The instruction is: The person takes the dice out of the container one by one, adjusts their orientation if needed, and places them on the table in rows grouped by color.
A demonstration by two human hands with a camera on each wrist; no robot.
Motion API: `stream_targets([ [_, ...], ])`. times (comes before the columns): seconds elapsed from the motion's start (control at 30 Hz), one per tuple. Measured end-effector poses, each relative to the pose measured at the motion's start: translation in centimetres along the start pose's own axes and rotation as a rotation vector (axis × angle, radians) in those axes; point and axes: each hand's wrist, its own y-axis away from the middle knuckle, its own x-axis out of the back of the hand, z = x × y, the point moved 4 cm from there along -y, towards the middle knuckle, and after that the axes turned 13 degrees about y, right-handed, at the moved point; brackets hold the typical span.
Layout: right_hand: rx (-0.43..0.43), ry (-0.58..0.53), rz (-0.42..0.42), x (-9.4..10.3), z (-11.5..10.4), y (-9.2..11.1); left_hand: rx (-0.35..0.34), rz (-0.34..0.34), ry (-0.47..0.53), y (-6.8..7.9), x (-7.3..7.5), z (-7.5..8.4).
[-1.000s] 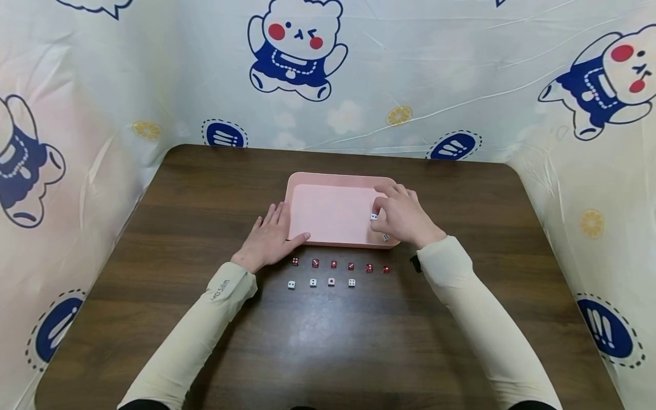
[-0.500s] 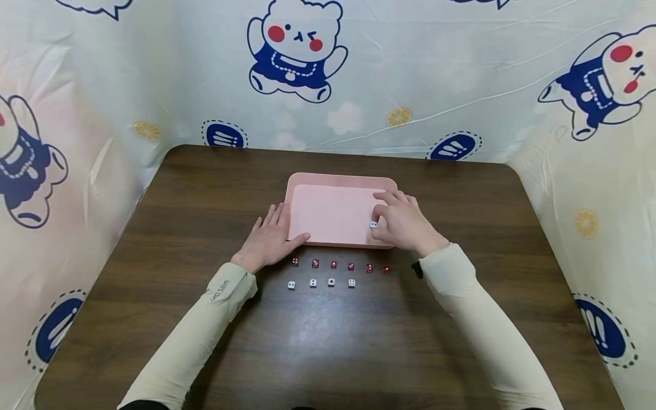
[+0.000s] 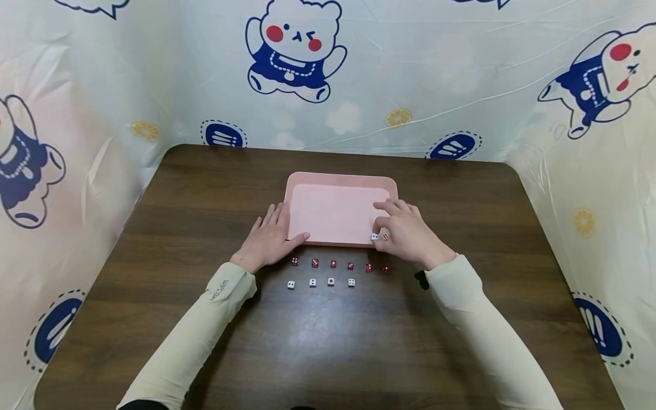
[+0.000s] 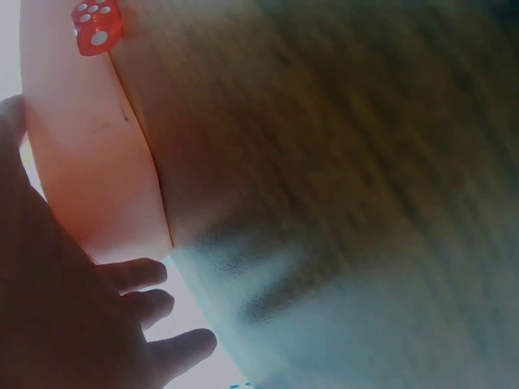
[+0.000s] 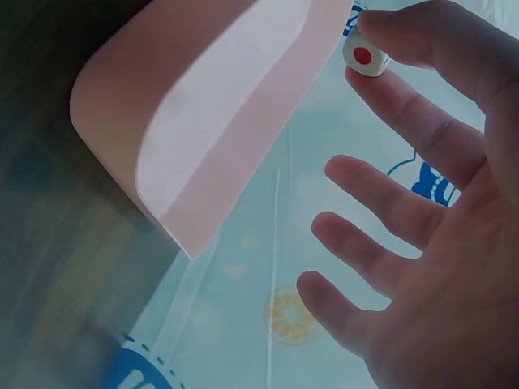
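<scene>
My right hand (image 3: 407,233) is over the right front corner of the pink tray (image 3: 328,213) and pinches a white die (image 3: 374,237) between thumb and index finger. In the right wrist view the pinched die (image 5: 365,54) shows one red dot, and the other fingers are spread apart. A second small die (image 3: 386,236) shows in the tray's corner, beside the hand. My left hand (image 3: 269,236) rests at the tray's left front corner, fingers straight along the side and thumb at the front rim.
In front of the tray lies a row of several red dice (image 3: 333,264), with a row of several white dice (image 3: 331,282) nearer to me. All stand on a dark wooden table (image 3: 318,353). A printed curtain (image 3: 410,74) surrounds the table's back and sides.
My right hand has moved down toward the tray's front edge with the white die in its pinch. The left hand and the rows of dice stay in place.
</scene>
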Motion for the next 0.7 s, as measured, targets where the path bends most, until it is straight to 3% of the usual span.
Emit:
stream_targets([
  [0.7,0.057,-0.043,0.012,-2.0,-1.8,3.2,0.004,-0.014,0.013,0.3,-0.1,0.2],
])
